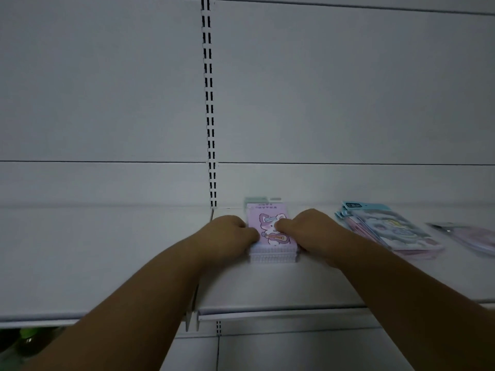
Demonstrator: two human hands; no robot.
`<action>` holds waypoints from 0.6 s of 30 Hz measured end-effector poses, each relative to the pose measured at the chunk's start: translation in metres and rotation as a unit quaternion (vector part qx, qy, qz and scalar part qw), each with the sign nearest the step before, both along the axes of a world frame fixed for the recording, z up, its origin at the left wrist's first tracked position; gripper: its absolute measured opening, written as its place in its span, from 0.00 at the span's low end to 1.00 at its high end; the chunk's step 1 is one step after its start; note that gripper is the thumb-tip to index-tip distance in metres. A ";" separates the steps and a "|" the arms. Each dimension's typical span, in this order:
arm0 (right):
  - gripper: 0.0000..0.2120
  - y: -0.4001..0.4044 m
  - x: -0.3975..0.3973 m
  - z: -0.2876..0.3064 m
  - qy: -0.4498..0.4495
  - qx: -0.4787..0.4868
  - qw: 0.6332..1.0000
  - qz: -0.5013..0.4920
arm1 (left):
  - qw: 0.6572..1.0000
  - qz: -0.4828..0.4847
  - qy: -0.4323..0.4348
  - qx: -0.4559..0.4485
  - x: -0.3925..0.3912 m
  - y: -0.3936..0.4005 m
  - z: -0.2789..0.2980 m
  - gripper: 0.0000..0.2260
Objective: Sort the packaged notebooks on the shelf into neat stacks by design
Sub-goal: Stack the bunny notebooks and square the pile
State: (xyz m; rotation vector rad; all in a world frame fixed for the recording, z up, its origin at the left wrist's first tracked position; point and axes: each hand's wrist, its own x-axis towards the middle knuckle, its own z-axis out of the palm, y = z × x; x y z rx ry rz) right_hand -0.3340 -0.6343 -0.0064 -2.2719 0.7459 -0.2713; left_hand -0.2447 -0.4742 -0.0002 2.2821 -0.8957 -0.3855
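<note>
The left hand (227, 234) and right hand (308, 231) clasp a purple notebook stack (272, 242) from opposite sides — thumbs curled over the top cover (a rabbit with a guitar). The stack rests on the white shelf (267, 285), near the slotted upright (210, 129). To the right of the grip, a loosely fanned blue notebook pile (385, 226) lies apart from it; further right — a blurred packet (471, 236).

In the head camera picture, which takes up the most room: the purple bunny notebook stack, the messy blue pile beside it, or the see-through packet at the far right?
1. Blue pile, fanned out, looks largest.
2. Purple bunny stack, partly covered by the left hand and right hand.
3. Clear packet looks smallest, but the frame edge cuts it off, so its rank is unsure.
</note>
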 end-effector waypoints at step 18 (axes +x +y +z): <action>0.12 0.006 -0.050 -0.015 0.004 -0.317 0.939 0.133 | 0.952 -0.036 -0.303 0.026 -0.011 0.023 -0.027 0.12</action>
